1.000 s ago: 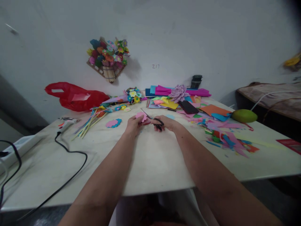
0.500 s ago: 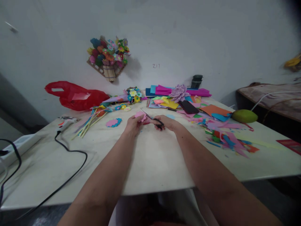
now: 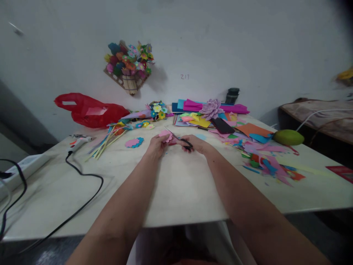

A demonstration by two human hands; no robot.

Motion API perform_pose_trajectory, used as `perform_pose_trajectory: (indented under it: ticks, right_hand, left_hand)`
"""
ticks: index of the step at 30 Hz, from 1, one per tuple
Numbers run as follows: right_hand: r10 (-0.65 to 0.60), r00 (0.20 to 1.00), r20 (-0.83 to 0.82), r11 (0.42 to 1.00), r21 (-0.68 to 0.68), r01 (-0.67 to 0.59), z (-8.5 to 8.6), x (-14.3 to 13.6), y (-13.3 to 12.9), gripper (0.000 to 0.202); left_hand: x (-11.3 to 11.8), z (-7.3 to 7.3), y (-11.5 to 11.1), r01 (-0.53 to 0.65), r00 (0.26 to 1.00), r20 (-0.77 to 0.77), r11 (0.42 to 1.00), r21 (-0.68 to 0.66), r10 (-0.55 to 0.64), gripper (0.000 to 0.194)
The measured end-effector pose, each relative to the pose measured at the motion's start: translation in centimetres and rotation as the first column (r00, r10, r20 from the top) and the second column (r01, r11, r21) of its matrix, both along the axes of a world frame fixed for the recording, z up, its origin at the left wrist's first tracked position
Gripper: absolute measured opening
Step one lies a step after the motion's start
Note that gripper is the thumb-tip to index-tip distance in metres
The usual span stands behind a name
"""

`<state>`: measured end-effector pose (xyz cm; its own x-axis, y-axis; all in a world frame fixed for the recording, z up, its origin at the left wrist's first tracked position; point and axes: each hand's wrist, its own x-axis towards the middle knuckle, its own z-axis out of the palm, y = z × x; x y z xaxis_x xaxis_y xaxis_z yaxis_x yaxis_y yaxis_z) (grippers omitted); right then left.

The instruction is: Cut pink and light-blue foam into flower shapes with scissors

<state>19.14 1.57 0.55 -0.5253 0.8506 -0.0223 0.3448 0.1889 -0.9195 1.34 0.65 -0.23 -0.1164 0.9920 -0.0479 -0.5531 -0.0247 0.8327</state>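
Note:
Between the fingers of my left hand (image 3: 157,145) is a pink scalloped paper piece (image 3: 165,135), held over the middle of the table. My right hand (image 3: 197,144) grips the black handles of a pair of scissors (image 3: 188,144). Their blades point up and left, right beside the pink piece. Whether the blades are parted is too small to tell. Below them a bit of pink or red material shows, partly hidden by my fingers. To the left, a pink and a blue scalloped cutout (image 3: 134,142) lie overlapping on the table.
A glue gun (image 3: 78,142) with a black cord lies left, near a white power strip (image 3: 24,171). Behind are pale sticks (image 3: 106,141), a red plastic bag (image 3: 91,112) and paper flowers (image 3: 158,109). Coloured scraps (image 3: 268,163), a phone (image 3: 222,126) and a green-yellow fruit (image 3: 288,137) lie right.
The whole view has shifted slightly. Both hands keep their grip on the pink piece and the scissors, with hardly any movement between them.

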Motion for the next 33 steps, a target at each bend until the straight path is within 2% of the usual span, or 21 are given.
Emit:
perform_pose_trajectory:
  ticks: [33]
  right_hand:
    - [0.008, 1.000, -0.010, 1.000, 0.010, -0.008, -0.22, -0.31, -0.01, 0.026]
  left_hand:
    - [-0.18, -0.29, 0.28, -0.006, 1.000, 0.008, 1.000, -0.004, 0.006, 0.010]
